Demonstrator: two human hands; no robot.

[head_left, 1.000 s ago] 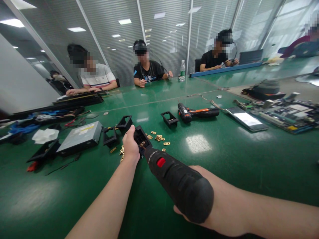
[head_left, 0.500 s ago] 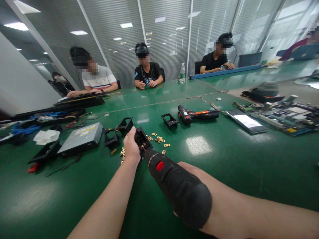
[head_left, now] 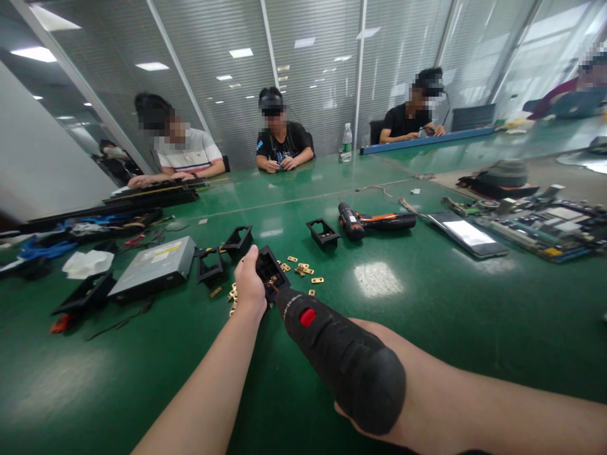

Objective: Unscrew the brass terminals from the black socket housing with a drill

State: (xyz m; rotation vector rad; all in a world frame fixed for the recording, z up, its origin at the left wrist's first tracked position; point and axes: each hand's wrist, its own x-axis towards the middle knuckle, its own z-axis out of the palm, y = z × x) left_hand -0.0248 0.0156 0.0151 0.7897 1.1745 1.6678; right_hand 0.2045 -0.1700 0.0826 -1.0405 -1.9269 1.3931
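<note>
My left hand (head_left: 248,284) is closed round a small black plastic housing (head_left: 268,268), held just above the green table (head_left: 427,316). My right hand (head_left: 379,354) grips a black electric screwdriver (head_left: 332,351) with a red button; most of the hand is hidden behind the tool. The screwdriver's tip points into the housing, where a small brass part shows. Several loose brass pieces (head_left: 301,270) lie on the table just beyond the housing.
Three more black housings (head_left: 324,231) (head_left: 238,239) (head_left: 210,265) and a grey optical drive (head_left: 154,267) lie to the left and ahead. An orange-and-black screwdriver (head_left: 377,220), a phone (head_left: 467,233) and circuit boards (head_left: 545,221) lie to the right. Other people sit across the table.
The view shifted slightly downward in the picture. My hands, the housing and the screwdriver keep the same hold and place.
</note>
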